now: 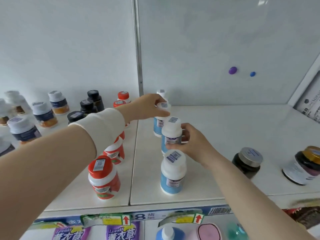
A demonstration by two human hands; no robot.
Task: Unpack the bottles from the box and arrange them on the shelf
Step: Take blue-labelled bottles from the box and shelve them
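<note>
Standing in a single file that runs from near to far on the flat white shelf (pixel 225 135), four white plastic bottles with pale blue labels are seen, each upright with its long axis vertical. The far bottle (pixel 161 93) is set close to the back wall and the near bottle (pixel 173 174) close to the front edge; neither is touched.

The two between them are held. The left hand (pixel 147 106) is stretched across from the left, its fingertips curled down over the cap of the second bottle from the back (pixel 158 126), which is pinched from above. The right hand (pixel 192 142) is placed at the right of the file, fingers and thumb wrapped round the body of the third bottle (pixel 171 131) at label height. The bases of both are hidden by the bottles in front, so it cannot be told whether they are set down or just lifted.

The step is judged to be the placing of these two into the file. The relation that matters is the narrow gap: the third bottle lies just left of the right palm and just near of the second, with the near bottle close below the wrist. Release is best made sideways to the right by the right hand and straight upward by the left, whose sleeve hangs above a row of red-capped white bottles (pixel 103 177). The box is not in view.
</note>
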